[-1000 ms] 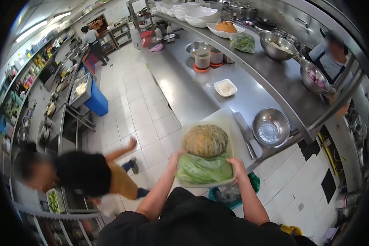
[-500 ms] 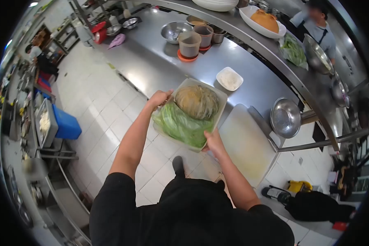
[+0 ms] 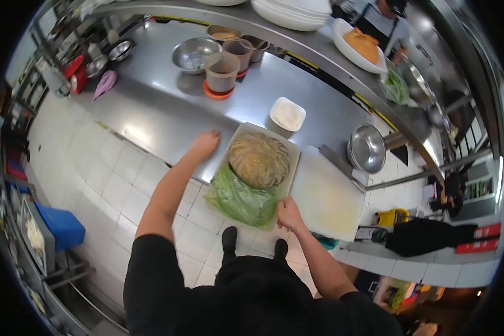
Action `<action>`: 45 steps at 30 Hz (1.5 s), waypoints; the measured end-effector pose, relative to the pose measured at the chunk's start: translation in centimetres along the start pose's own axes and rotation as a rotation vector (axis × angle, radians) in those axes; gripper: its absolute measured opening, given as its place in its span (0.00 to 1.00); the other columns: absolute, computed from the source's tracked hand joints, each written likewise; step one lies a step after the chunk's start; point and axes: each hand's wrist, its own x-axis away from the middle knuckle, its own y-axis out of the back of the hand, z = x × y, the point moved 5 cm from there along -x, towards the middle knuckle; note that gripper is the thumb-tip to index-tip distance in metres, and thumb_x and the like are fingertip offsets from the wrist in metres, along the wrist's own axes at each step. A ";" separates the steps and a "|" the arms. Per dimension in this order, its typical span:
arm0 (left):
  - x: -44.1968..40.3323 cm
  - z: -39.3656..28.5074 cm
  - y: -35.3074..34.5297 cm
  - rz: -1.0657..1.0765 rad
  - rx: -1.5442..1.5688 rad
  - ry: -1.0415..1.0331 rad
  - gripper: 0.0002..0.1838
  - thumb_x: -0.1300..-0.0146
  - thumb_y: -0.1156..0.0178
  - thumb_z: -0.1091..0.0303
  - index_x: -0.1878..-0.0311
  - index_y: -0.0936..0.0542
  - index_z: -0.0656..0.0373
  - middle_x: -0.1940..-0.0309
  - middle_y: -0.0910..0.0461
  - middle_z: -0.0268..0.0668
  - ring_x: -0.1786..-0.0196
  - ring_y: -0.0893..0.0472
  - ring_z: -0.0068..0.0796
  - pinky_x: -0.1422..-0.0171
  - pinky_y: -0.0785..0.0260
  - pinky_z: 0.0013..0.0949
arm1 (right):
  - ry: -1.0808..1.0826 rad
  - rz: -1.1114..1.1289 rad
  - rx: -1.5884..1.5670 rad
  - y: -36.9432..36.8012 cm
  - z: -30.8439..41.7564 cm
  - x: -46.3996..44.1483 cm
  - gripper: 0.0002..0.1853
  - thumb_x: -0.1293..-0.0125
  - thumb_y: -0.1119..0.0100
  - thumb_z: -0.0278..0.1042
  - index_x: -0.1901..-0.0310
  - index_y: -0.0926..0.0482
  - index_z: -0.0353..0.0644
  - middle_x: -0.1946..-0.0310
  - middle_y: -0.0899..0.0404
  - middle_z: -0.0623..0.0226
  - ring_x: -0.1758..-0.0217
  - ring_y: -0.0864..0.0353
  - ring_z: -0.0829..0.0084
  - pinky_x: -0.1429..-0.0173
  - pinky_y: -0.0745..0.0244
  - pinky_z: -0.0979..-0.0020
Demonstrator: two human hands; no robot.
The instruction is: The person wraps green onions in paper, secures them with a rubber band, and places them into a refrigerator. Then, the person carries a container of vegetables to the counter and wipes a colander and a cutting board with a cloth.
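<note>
A pale plastic container sits at the counter's front edge, its near part jutting out over the floor. Inside it lie a ribbed green-and-orange pumpkin and a clear bag of green leafy vegetables. My right hand is closed on the container's near right corner. Left of the container and apart from it, my left hand is over the counter edge, holding nothing I can see; its fingers are foreshortened and blurred. A whitish cutting board is to the right of the container.
The steel counter bears a white bowl of white powder, plastic tubs and metal bowls. Overhead runs a shelf with plates and an orange food in a white dish. A person stands beyond it.
The container has come down and nearer to me, onto the counter edge. My left hand has let go of its left side and moved apart. My right hand has stayed on the container, shifting lower.
</note>
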 end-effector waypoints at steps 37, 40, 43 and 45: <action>5.3 -82.4 -25.4 1.005 0.520 -0.459 0.24 0.30 0.38 0.46 0.48 0.13 0.58 0.52 0.12 0.48 0.47 0.14 0.49 0.41 0.23 0.45 | -0.489 -0.634 1.377 67.8 -62.7 32.1 0.13 0.32 0.45 0.34 0.52 0.13 0.45 0.59 0.12 0.63 0.50 0.14 0.60 0.33 0.36 0.49; 0.7 -87.7 -26.0 0.912 0.613 -0.458 0.21 0.30 0.37 0.50 0.48 0.14 0.60 0.53 0.12 0.48 0.47 0.14 0.48 0.41 0.23 0.44 | -0.613 -0.310 1.390 66.1 -66.8 30.0 0.15 0.30 0.47 0.36 0.54 0.09 0.48 0.56 0.11 0.61 0.48 0.14 0.60 0.33 0.37 0.44; -4.0 -86.8 -30.2 0.914 0.517 -0.381 0.21 0.31 0.39 0.50 0.52 0.12 0.60 0.57 0.12 0.49 0.50 0.13 0.49 0.46 0.23 0.45 | -0.433 -0.318 1.503 64.1 -70.4 29.5 0.16 0.30 0.48 0.37 0.55 0.10 0.44 0.59 0.11 0.58 0.49 0.15 0.59 0.32 0.36 0.41; -6.5 -85.0 -32.9 1.007 0.402 -0.219 0.21 0.32 0.39 0.51 0.55 0.12 0.61 0.60 0.12 0.49 0.53 0.13 0.51 0.48 0.23 0.49 | -0.398 -0.245 1.557 63.9 -69.0 31.1 0.16 0.31 0.47 0.37 0.56 0.10 0.40 0.59 0.12 0.54 0.49 0.15 0.56 0.32 0.35 0.38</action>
